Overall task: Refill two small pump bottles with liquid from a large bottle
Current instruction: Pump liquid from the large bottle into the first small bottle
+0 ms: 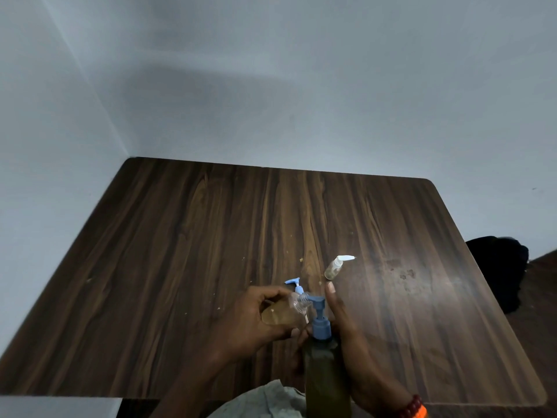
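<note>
Desk: I see a dark brown wood-grain desk (pixel 211 236) with rounded corners, pushed into a corner of pale grey walls; a few pale crumbs lie on it near the centre.
Dark bundle: at 3 o'clock, just off the desk's right edge, I make out a black heap (pixel 500 267); I cannot tell what it is.
Large bottle: at 6 o'clock, a tall translucent bottle of olive-green liquid (pixel 327 384) stands upright at the near edge of the desk, topped with a blue pump head (pixel 320 318).
Left hand: my view has the left hand (pixel 256 321) closed around a small clear bottle of amber liquid (pixel 280 315), tilted on its side with its open threaded neck right against the blue pump's spout.
Right hand: the right hand (pixel 349 336) wraps the large bottle's shoulder from the right, with one finger stretched straight up beside the pump; a red and orange beaded bracelet (pixel 414 408) sits on the wrist.
Second small bottle: at 12 o'clock from the hands, a small clear bottle with a white pump top (pixel 334 268) stands on the desk, apart from both hands, a little amber liquid at its bottom.
Loose pump: just beyond the left hand's fingers, a small light blue pump top (pixel 294 284) shows; I cannot tell whether it rests on the desk or is held.
</note>
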Action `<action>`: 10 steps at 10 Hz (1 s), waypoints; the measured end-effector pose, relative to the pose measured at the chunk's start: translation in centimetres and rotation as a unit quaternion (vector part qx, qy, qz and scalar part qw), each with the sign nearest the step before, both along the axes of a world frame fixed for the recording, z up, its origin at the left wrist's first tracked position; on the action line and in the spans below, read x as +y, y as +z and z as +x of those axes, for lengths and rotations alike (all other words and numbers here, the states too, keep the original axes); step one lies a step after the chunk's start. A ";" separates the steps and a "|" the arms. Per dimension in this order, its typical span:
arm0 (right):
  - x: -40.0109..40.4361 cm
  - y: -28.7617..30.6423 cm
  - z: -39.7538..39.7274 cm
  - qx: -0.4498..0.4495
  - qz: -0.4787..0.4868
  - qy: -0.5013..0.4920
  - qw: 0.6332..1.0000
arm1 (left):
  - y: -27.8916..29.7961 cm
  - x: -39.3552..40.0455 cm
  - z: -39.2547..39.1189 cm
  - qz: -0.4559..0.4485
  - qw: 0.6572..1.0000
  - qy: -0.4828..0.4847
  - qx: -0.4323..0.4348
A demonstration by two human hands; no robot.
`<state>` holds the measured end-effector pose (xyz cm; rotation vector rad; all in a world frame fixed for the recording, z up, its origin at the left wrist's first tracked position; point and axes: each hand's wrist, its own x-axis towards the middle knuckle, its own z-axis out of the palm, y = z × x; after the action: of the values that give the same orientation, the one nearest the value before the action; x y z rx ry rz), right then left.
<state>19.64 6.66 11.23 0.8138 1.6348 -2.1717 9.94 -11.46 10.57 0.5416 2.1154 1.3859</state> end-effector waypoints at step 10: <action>-0.1 -2.2 -0.6 0.016 0.136 0.038 0.990 | -0.4 0.2 0.3 0.035 0.999 0.014 0.019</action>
<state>19.00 6.60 8.99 0.7767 1.9744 -1.9444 10.26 -11.28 10.14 0.5714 2.1182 1.4815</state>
